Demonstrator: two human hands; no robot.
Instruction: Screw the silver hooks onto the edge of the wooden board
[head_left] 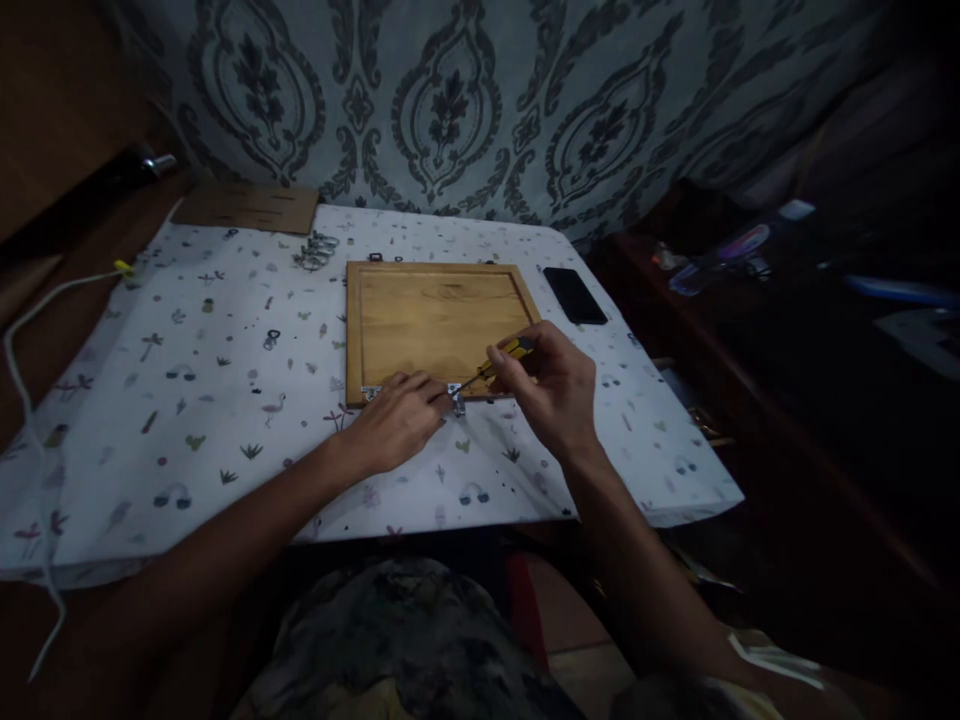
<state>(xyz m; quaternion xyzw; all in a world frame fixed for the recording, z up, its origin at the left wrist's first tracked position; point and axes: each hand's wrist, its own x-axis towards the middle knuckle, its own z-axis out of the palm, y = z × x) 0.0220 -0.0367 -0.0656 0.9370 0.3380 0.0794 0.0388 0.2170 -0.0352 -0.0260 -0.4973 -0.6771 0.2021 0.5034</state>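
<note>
A flat wooden box or framed panel (435,320) lies on the table, metal fittings along its near edge. My right hand (555,385) grips a screwdriver (516,348) with a yellow and black handle. Its shaft slants down left to a small metal latch (455,392) on the near edge. My left hand (401,415) rests over that edge, fingers curled and pressed together beside the latch and the screwdriver's tip. What the left fingertips pinch, if anything, is hidden. Left of the hand, another metal fitting (369,393) shows partly.
A black phone (574,295) lies right of the wooden piece. Several metal parts (316,250) sit in a pile at the back left, near a cardboard sheet (247,207). A small metal latch piece (271,340) lies on the patterned tablecloth (202,420). A white cable (26,400) hangs at left.
</note>
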